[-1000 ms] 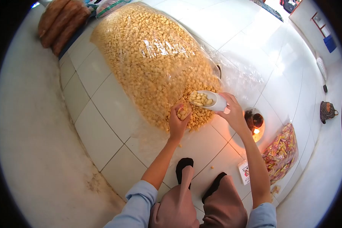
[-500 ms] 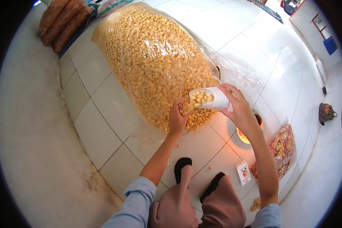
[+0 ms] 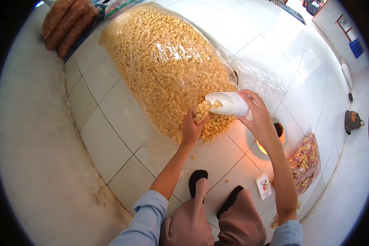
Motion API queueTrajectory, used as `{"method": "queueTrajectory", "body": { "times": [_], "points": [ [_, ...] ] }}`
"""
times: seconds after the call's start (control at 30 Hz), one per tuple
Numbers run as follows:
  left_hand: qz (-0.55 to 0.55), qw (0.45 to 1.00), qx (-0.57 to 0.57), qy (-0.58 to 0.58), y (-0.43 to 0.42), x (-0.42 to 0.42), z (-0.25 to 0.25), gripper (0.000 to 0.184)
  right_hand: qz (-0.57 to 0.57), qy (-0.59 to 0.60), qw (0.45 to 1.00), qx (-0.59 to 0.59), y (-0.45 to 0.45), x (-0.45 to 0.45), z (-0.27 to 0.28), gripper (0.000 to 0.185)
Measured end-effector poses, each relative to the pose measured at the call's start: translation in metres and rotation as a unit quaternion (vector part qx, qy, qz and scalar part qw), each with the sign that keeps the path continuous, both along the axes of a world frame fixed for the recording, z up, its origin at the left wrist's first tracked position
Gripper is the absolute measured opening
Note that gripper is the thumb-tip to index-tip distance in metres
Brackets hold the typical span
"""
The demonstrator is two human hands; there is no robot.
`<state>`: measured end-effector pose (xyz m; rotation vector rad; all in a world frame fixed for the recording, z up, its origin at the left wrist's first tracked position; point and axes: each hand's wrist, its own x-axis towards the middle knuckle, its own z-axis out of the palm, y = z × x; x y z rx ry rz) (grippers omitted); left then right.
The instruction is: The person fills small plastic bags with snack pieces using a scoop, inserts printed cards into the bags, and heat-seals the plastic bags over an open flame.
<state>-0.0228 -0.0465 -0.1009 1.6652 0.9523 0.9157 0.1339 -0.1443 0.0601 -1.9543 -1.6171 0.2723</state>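
From my monitor, I see the right hand clamped on the white scoop, mouth beside the left hand, curled around snack pieces, above the large clear bag, presumably catching strays.

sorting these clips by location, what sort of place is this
Probably a room where snacks are handled in bulk: a huge clear bag of yellowish snack pieces lies on the tiled floor, the right hand holds a white scoop, and a bag of colourful packets lies nearby.
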Motion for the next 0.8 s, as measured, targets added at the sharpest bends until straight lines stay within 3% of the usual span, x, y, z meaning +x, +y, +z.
{"method": "queueTrajectory", "body": {
  "times": [0.03,0.1,0.13,0.2,0.3,0.47,0.53,0.6,0.63,0.7,0.73,0.8],
  "points": [
    [0.001,1.0,0.0,-0.001,0.0,-0.001,-0.001,0.043,0.001,-0.001,1.0,0.0,0.0,0.002,-0.005,0.057],
    [-0.021,0.988,-0.115,-0.104,0.0,-0.003,-0.002,0.042,-0.064,0.198,0.978,0.027,-0.002,0.011,-0.029,0.06],
    [-0.021,0.988,-0.115,-0.105,0.001,-0.004,-0.002,0.042,-0.064,0.198,0.978,0.028,-0.003,0.013,-0.045,0.06],
    [-0.035,0.982,-0.091,-0.163,0.002,-0.006,-0.001,0.042,-0.169,0.267,0.948,0.032,-0.005,0.014,-0.09,0.062],
    [-0.046,0.978,-0.088,-0.186,-0.002,-0.009,0.012,0.042,-0.24,0.248,0.938,-0.014,0.002,-0.008,-0.154,0.063],
    [-0.074,0.985,-0.057,-0.143,0.004,-0.015,-0.013,0.044,-0.211,0.222,0.951,0.04,0.018,-0.036,-0.224,0.063],
    [-0.095,0.984,-0.074,-0.13,0.006,-0.017,-0.013,0.044,-0.21,0.22,0.952,0.026,0.021,-0.041,-0.217,0.062],
    [-0.086,0.976,-0.181,-0.081,0.007,-0.015,-0.012,0.041,-0.22,0.081,0.97,0.063,0.024,-0.039,-0.202,0.055],
    [-0.087,0.976,-0.183,-0.082,0.006,-0.012,-0.015,0.041,-0.222,0.079,0.97,0.062,0.026,-0.037,-0.191,0.055],
    [-0.097,0.962,-0.215,-0.138,0.004,-0.008,-0.019,0.041,-0.085,0.242,0.965,0.048,0.03,-0.036,-0.171,0.049],
    [-0.097,0.962,-0.215,-0.14,0.001,-0.006,-0.017,0.041,-0.085,0.24,0.966,0.047,0.032,-0.038,-0.162,0.049],
    [-0.092,0.959,-0.202,-0.177,-0.005,-0.002,-0.015,0.046,-0.076,0.524,0.847,-0.041,0.036,-0.043,-0.149,0.038]
  ]
}}
